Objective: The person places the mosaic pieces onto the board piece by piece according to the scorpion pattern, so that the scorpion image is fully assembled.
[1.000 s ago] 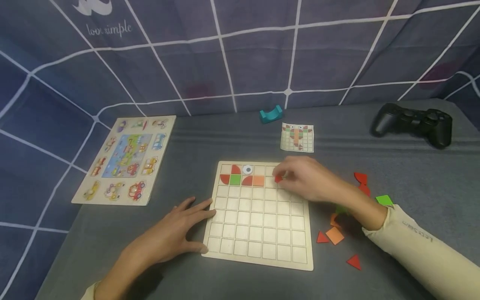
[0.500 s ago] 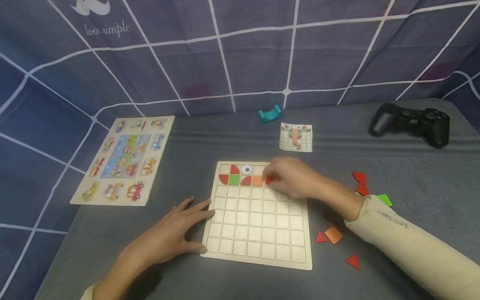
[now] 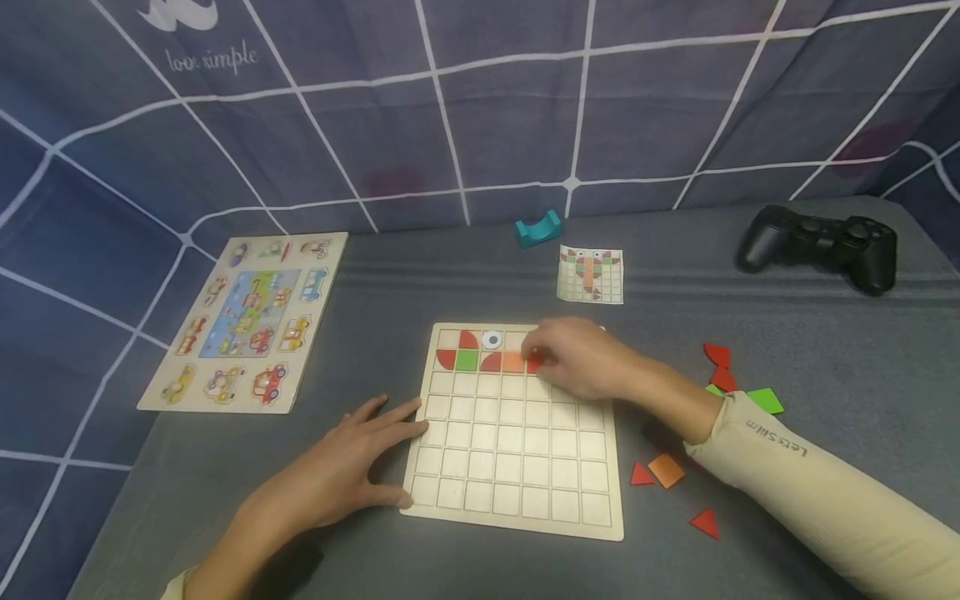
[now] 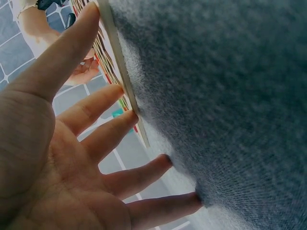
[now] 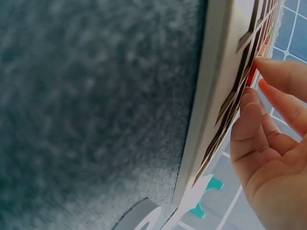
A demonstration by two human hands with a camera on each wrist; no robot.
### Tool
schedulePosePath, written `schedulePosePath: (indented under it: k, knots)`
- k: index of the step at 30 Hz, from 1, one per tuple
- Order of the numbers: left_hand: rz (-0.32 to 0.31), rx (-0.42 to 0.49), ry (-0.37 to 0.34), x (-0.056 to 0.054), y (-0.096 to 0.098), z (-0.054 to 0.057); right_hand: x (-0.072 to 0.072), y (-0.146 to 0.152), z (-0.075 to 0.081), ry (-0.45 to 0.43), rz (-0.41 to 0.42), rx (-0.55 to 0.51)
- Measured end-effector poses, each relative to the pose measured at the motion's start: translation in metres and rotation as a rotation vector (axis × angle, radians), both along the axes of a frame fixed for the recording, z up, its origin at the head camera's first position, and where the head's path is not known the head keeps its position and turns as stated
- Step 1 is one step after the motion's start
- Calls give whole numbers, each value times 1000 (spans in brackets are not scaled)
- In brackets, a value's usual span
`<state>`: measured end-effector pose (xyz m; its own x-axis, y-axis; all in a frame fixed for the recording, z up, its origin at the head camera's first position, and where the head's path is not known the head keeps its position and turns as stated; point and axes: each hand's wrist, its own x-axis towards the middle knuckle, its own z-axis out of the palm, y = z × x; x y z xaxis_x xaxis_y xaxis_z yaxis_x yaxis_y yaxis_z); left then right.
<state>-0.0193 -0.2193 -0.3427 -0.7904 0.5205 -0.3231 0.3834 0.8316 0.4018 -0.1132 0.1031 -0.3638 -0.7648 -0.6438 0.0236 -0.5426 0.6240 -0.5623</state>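
Observation:
A wooden grid board (image 3: pixel 510 437) lies on the grey cloth. Its top rows hold a white eye disc (image 3: pixel 492 340), a green square (image 3: pixel 466 360), an orange square (image 3: pixel 513 362) and several red quarter-circle pieces (image 3: pixel 446 359). My right hand (image 3: pixel 581 358) pinches a small red piece (image 5: pixel 251 74) at the second row, just right of the orange square; fingers hide much of its shape. With fingers spread and fairly straight, my left hand (image 3: pixel 341 467) touches the board's left edge with thumb and some fingertips. The left wrist view shows its other fingertips on the cloth.
Loose red pieces (image 3: pixel 705 523), an orange square (image 3: pixel 667 471) and green pieces (image 3: pixel 766 401) lie right of the board. Behind it are a pattern card (image 3: pixel 591 275) and a teal block (image 3: pixel 538 229). A vehicle puzzle (image 3: pixel 247 325) sits left, a black game controller (image 3: pixel 819 248) right.
My right hand has slid left along the second row with the red piece, stopping beside the orange square. The left hand stays at the board's edge.

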Motion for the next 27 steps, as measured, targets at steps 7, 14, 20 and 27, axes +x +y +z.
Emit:
schedulePosePath:
  k: [7,14,20,27]
  knots:
    - [3,8,-8,0,-1,0,1,0,1,3,-7,11]
    - [6,10,-8,1,-1,-1,4,0,4,38,9,11]
    - [11,0,-11,0,0,-1,4,5,1,52,-1,-14]
    - [13,-6,-20,1,1,0,10,20,0,37,-21,-66]
